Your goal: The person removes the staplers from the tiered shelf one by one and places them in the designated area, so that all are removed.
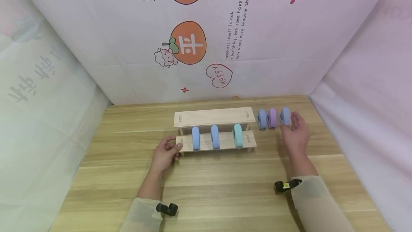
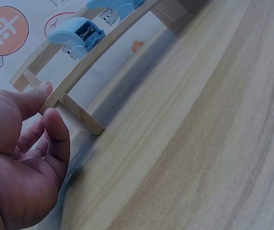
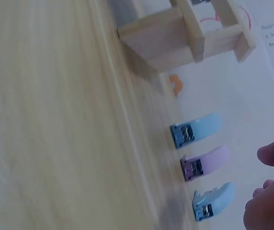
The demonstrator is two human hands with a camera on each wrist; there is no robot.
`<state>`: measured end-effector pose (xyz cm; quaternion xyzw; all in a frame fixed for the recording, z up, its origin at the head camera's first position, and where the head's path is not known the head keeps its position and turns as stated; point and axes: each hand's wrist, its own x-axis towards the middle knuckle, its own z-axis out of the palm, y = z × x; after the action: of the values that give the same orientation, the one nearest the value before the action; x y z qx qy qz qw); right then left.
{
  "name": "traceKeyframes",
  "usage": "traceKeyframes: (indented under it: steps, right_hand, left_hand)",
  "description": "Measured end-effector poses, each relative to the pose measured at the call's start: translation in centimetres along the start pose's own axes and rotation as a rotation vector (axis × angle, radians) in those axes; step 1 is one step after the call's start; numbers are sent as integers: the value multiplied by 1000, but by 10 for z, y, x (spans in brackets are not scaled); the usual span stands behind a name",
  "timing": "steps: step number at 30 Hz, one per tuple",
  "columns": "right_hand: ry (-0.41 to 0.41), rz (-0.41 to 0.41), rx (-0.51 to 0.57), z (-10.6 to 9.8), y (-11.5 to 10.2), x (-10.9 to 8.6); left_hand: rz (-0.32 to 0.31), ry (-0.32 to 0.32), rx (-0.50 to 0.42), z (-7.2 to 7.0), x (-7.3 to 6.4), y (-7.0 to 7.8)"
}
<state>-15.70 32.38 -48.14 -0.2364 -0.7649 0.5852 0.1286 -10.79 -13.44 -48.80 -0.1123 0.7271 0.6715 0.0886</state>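
A two-tier wooden stand rests on the table. My left hand pinches the left end of its lower shelf, thumb on top and fingers curled beneath, also seen with the left hand in the left wrist view. Two blue stapler-like tools and a mint one stand on that shelf. Right of the stand, a blue tool, a purple one and another blue one stand in a row. My right hand is beside the rightmost; the right wrist view shows its fingers apart from it.
The bare upper shelf stands behind the lower one. A printed white cloth rises at the table's back edge, with more white cloth on both sides. Wood-grain tabletop stretches in front of the stand.
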Motion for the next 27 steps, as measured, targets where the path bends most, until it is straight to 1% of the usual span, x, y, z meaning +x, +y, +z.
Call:
traceKeyframes:
  steps: [4, 7, 11, 15, 18, 20, 23, 25, 27]
  right_hand:
    - [-3, -19, -10, 4, -3, -9]
    - [-12, -35, 14, 8, -5, -16]
    - [-50, -29, 48, 13, -10, -27]
    - [-88, -29, 83, 17, -16, -39]
    - [-109, -49, 85, 20, -17, -46]
    - [-122, -57, 81, 21, -17, -51]
    - [-138, -68, 80, 23, -17, -57]
    - [-147, -75, 81, 24, -18, -60]
    - [-158, -81, 81, 26, -19, -63]
  left_hand:
    - [-2, 4, 1, -1, 0, -1]
    - [-2, 2, 0, -1, 1, -2]
    - [-5, -3, -7, -1, 2, -3]
    - [-11, 5, -6, -1, 4, -6]
    - [-2, 6, -1, -1, 4, -7]
    - [-1, 3, 3, -1, 2, -4]
    - [-6, 1, 11, -1, 2, -4]
    - [-13, 4, 11, -1, 5, -7]
    - [-9, 6, 5, -3, 10, -15]
